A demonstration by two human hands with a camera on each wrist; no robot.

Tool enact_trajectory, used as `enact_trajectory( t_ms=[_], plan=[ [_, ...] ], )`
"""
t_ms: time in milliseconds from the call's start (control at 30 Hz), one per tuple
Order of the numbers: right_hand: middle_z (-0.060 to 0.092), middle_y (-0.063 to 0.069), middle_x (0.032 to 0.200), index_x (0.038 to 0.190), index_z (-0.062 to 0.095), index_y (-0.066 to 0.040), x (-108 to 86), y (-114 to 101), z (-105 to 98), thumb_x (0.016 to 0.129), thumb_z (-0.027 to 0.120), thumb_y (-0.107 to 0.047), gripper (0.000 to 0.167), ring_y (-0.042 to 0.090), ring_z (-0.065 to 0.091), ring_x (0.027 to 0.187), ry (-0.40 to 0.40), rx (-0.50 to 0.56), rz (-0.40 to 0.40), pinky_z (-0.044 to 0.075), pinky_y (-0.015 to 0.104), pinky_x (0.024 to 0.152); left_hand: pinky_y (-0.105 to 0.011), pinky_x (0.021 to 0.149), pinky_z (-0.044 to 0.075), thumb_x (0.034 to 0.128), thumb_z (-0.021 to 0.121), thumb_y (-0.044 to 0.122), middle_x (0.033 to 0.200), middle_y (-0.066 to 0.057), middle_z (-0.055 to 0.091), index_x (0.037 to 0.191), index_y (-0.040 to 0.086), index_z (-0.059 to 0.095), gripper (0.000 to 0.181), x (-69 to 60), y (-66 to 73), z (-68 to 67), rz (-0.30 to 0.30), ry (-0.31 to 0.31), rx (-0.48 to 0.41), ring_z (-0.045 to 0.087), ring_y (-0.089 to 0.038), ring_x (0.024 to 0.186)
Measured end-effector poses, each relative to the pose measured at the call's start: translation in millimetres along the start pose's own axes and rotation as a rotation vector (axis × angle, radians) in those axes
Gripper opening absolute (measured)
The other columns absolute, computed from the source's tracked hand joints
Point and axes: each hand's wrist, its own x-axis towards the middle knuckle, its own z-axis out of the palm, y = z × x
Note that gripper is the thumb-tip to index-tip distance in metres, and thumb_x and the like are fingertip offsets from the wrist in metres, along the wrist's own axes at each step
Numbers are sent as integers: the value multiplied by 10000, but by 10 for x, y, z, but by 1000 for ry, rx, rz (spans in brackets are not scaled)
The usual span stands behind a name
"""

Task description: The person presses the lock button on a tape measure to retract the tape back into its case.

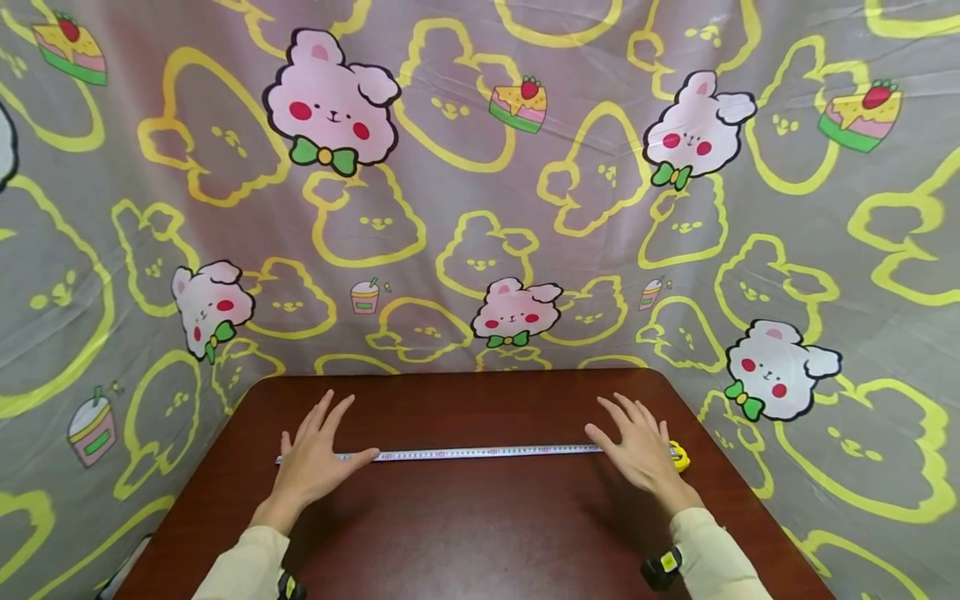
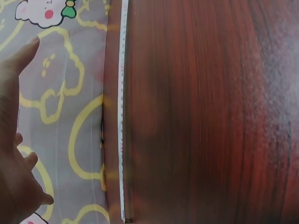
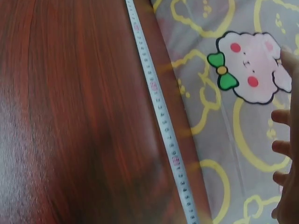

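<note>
Here, left grip [image 1: 309, 457] spread, right grip [image 1: 640, 450] spread, yellow tape case [image 1: 681, 457], head view only

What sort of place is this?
Probably a small curtained-off booth; what lies beyond is hidden. Cartoon-print fabric rises behind and on both sides of a wood-grain table, with an extended tape measure lying across it.
</note>
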Motion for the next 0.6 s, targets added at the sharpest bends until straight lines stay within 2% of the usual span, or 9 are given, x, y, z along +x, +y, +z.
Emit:
enact_trajectory(
  t_ms=[200,400,600],
  plan=[
    [415,196,1553,1491,527,-150,-28,149,9,994,598,-571,655,514,271,1436,45,43,11,91,840,1017,-861,999,80,794,804,652,1688,-161,168,1593,197,377,1014,-35,-141,-41,-25,3,5,240,-513,1460],
    [444,222,1511,1448,560,-111,-108,383,30,1001,619,-518,608,546,301,1382,121,81,46,90,842,1009,-852,1001,108,787,790,686,1667,-204,182,1587,172,375,1038,-39,-277,-60,-57,1,0,268,-567,1415],
    [483,254,1443,1393,591,-63,-187,592,43,994,663,-431,547,547,358,1305,210,105,28,165,791,1001,-856,985,134,775,798,690,1655,-220,195,1574,153,387,1046,-82,-404,-57,-104,-17,5,283,-577,1396]
  ],
)
